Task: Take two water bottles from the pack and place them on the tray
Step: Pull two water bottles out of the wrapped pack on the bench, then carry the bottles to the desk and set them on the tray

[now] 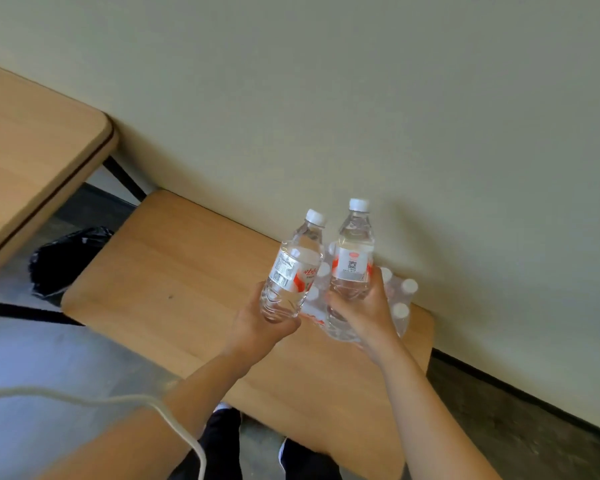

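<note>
I hold two clear water bottles with white caps and red-and-white labels above a low wooden bench (174, 271). My left hand (260, 327) grips the lower part of the left bottle (293, 268), which tilts to the right. The right bottle (354, 258) stands nearly upright in my right hand (364, 313). Behind and below them lies the plastic-wrapped pack of bottles (400, 299) against the wall, with several white caps showing. No tray is in view.
A larger wooden table (32, 150) stands at the left, higher than the bench. A black plastic bag (63, 261) lies on the floor between them. A white cable (125, 403) crosses my left forearm. The pale wall (395, 98) runs right behind the bench.
</note>
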